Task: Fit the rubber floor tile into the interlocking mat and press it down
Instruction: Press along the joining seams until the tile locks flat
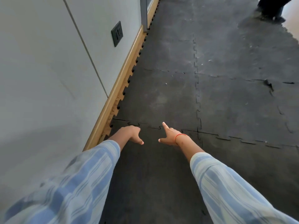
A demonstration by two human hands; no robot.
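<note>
The dark grey rubber floor tile (150,172) lies flat under my arms, its far toothed edge meeting the interlocking mat (161,97) along a jigsaw seam (145,125). My left hand (131,133) rests palm down at that seam near the wall, thumb stretched out to the right. My right hand (169,136), with an orange thread at the wrist, presses down just right of it, index finger pointing forward onto the seam. Neither hand holds anything. Both arms wear blue-striped sleeves.
A white wall with a wooden skirting board (123,78) runs along the left; the mat's teeth stand against it. A black socket plate (116,33) sits on the wall. A torn spot (269,85) marks the mat at right. A person's dark legs (273,8) stand far right.
</note>
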